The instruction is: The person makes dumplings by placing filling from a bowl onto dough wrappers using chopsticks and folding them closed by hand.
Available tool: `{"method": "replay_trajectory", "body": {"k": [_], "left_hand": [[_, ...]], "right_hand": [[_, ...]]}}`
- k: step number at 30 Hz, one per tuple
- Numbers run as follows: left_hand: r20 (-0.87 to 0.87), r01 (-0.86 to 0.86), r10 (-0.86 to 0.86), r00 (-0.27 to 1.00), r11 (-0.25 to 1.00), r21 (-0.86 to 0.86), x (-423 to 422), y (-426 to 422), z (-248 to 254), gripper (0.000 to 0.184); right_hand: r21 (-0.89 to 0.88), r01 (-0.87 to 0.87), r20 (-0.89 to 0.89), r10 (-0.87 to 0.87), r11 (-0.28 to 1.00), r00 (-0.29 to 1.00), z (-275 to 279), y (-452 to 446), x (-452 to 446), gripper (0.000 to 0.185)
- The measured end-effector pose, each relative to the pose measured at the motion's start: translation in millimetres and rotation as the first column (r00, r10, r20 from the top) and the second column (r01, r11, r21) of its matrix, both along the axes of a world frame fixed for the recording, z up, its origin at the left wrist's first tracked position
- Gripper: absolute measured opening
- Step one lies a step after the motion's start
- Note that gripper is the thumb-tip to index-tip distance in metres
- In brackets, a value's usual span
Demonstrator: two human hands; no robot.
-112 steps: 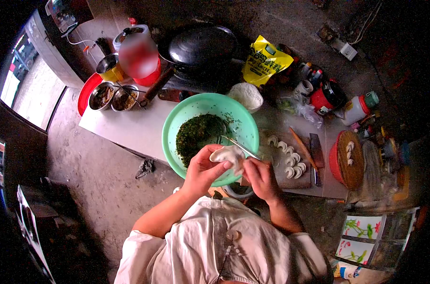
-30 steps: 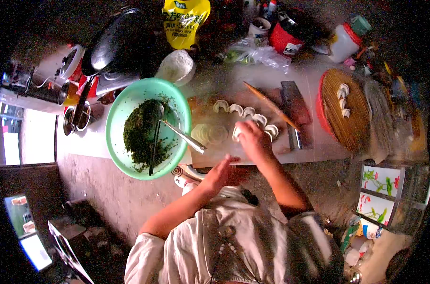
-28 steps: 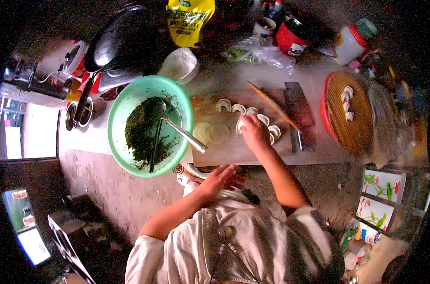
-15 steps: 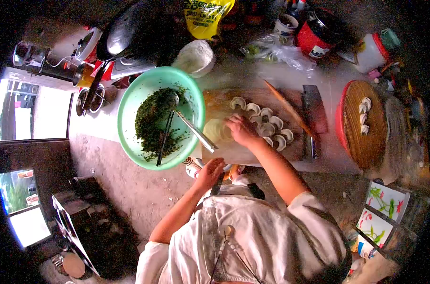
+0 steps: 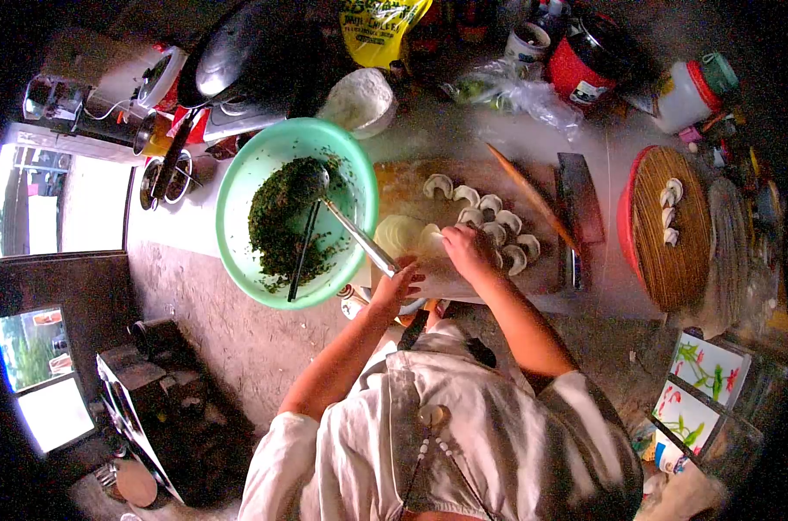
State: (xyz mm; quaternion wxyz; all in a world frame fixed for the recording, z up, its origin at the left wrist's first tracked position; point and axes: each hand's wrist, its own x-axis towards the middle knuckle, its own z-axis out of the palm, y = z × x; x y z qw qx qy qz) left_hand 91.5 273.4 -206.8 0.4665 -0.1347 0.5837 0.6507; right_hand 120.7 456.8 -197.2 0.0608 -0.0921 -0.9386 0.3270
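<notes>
My right hand is over the wooden board, its fingers pinched on the edge of a round dough wrapper. This wrapper is just right of a pile of pale wrappers. My left hand is at the board's near left edge, fingers apart and seemingly empty, close to the end of the metal spoon's handle. That spoon and dark chopsticks rest in the green bowl of chopped green filling. Several folded dumplings lie right of my right hand.
A rolling pin and a cleaver lie at the board's right. Farther right is a round woven lid with dumplings. Behind are a flour bowl, a yellow bag and a red pot.
A dumpling held between my hands earlier has been released on the board, and the spoon now rests in the bowl. Lately my right hand took a wrapper rightward; my left hand moved up beside the spoon handle.
</notes>
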Motion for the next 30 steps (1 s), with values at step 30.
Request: {"method": "replay_trajectory", "body": {"k": [30], "left_hand": [[0.012, 0.088, -0.089, 0.996, 0.994, 0.072, 17.9, -86.6, 34.5, 0.035]], "right_hand": [[-0.009, -0.271, -0.292, 0.257, 0.962, 0.921, 61.1, -56.5, 11.3, 0.069]]}}
